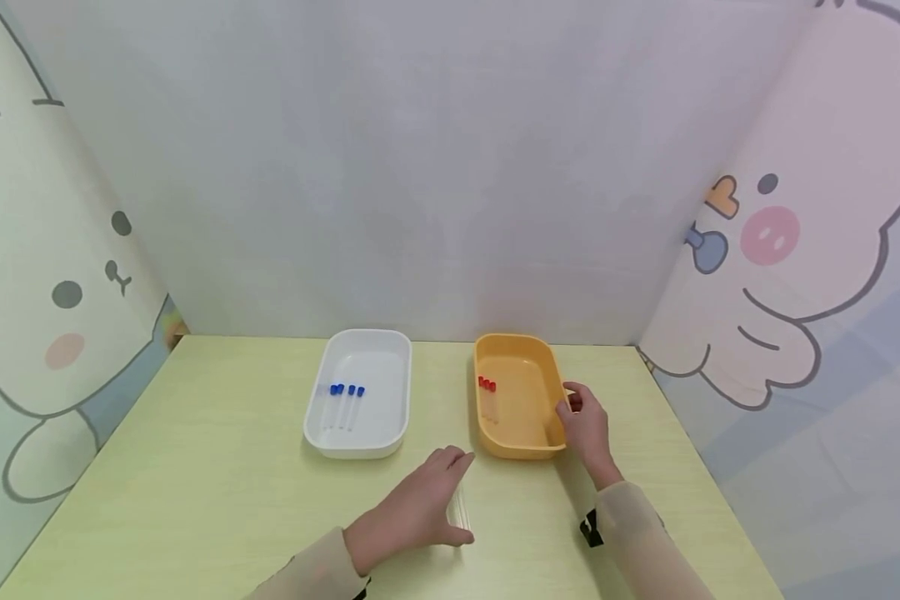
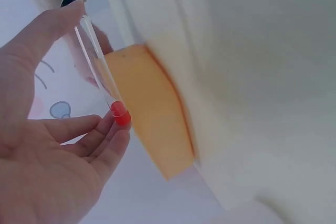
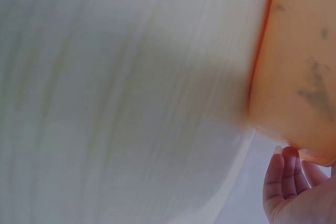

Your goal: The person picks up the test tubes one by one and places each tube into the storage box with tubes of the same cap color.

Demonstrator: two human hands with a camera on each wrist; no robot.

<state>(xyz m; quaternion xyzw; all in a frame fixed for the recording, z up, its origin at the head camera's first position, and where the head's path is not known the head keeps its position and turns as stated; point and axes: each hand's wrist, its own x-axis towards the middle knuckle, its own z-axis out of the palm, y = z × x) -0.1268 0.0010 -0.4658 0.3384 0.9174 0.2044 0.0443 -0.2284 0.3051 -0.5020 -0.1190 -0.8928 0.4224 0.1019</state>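
Observation:
My left hand (image 1: pixel 420 504) spans a clear test tube (image 1: pixel 459 510) lengthwise, low over the table in front of the trays. Its thumb is at one end and its fingertips are at the red cap (image 2: pixel 121 114), as the left wrist view shows. At the right side of the orange tray (image 1: pixel 525 450), my right hand (image 1: pixel 588 429) holds the rim between thumb and fingers. Inside that tray lie three red-capped test tubes (image 1: pixel 489 404), along its left side. The right wrist view has the right hand (image 3: pixel 296 190) by the tray's edge.
A white tray (image 1: pixel 382 367) stands left of the orange one, holding several blue-capped test tubes (image 1: pixel 342 408). Both trays rest on the pale yellow-green table (image 1: pixel 195 467). A plain curtain (image 1: pixel 435 183) hangs behind, with cartoon-printed panels on both sides.

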